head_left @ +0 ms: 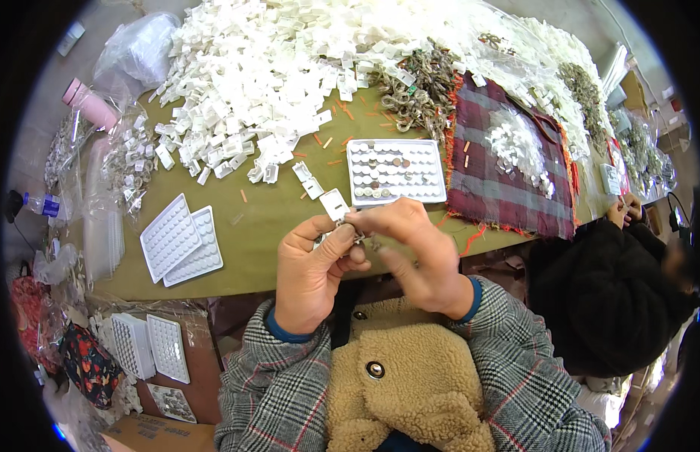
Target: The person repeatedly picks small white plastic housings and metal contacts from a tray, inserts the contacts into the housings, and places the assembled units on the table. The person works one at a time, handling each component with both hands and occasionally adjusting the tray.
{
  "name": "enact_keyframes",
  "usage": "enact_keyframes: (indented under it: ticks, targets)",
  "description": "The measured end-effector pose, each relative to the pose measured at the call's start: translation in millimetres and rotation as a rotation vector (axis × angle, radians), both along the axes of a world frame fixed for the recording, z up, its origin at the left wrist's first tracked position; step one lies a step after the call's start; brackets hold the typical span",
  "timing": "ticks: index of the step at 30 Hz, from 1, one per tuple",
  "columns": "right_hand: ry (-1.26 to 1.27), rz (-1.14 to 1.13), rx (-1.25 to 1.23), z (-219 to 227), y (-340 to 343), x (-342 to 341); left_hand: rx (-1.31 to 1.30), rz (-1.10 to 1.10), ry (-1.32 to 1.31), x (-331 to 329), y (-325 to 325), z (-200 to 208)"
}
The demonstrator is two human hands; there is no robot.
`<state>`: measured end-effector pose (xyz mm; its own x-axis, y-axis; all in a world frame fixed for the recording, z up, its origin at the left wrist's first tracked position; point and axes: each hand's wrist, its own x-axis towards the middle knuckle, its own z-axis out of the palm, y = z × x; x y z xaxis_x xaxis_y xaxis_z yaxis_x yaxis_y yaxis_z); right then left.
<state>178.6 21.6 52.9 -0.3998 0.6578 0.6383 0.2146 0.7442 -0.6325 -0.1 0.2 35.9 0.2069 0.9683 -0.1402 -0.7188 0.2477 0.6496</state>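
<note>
Near the table's front edge my left hand [311, 265] is closed, thumb and fingers pinched round a small white plastic housing [335, 205]. Tiny metallic bits show at its fingertips, too small to name. My right hand [421, 252] comes in from the right, its index finger against the held piece and its thumb blurred. Whether it grips anything I cannot tell. Just beyond my hands lie two more white housings [308, 181]. A white tray [355, 162] with rows of round pockets, some holding small round discs, rests behind my right hand.
A large heap of white housings [244, 83] covers the table's far side. Beside it are a pile of metallic parts [421, 83] and a plaid cloth [478, 173] bearing clear pieces and scissors [544, 129]. Two pocketed trays [169, 233] lie left. Another person [606, 301] works at right.
</note>
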Motion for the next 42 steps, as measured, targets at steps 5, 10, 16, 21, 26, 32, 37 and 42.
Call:
enact_keyframes:
  ticks: [5,10,16,21,26,32,37,42]
  targets:
    - [0.199,-0.061,-0.704,5.4,0.5,5.6,-0.064,-0.193,0.075,2.0,-0.1,2.1]
    - [0.110,-0.072,-0.550,11.3,6.8,11.6,-0.135,-0.346,-0.121,8.8,1.5,-2.9]
    - [-0.025,0.017,0.023,15.9,4.8,20.1,-0.223,-0.356,-0.350,14.5,0.5,-8.0]
    - [-0.069,-0.072,0.204,15.4,2.7,30.6,-0.172,-0.366,-0.281,19.2,3.4,-7.8]
    - [0.091,-0.137,-0.398,14.3,-1.4,42.3,-0.100,-0.382,-0.131,23.8,4.4,-1.3]
    - [0.045,-0.192,-0.093,8.1,-6.2,43.3,-0.185,-0.348,-0.112,34.4,4.5,3.7]
    - [-0.047,-0.190,0.195,4.1,-9.8,36.4,-0.219,-0.340,-0.155,35.2,4.0,6.5]
    - [-0.102,-0.238,0.337,-2.0,-8.5,28.3,-0.224,-0.326,-0.077,30.2,1.3,4.2]
